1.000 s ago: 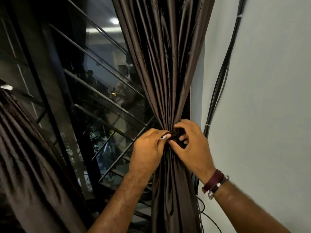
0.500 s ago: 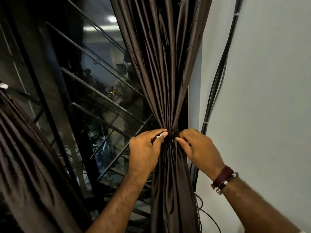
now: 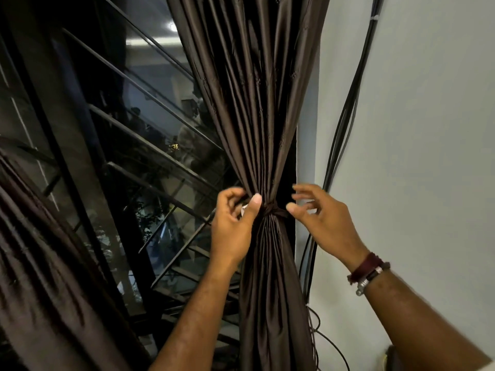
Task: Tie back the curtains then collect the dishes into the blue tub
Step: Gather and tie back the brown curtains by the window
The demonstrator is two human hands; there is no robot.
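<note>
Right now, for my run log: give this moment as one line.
stage: curtain tying | curtain: gathered, tie around it | left hand: beside tie | right hand: open, off curtain

My right hand (image 3: 325, 223) has released the tie-back (image 3: 273, 210) and moved off to the right, fingers spread, clear of the curtain (image 3: 257, 129). My left hand (image 3: 235, 223) has loosened; only its thumb remains against the gathered fabric beside the knot.

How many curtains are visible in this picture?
2. One curtain hangs at centre beside the wall, cinched by a tie between both hands. The other curtain is at the lower left. More may be out of view.
</note>
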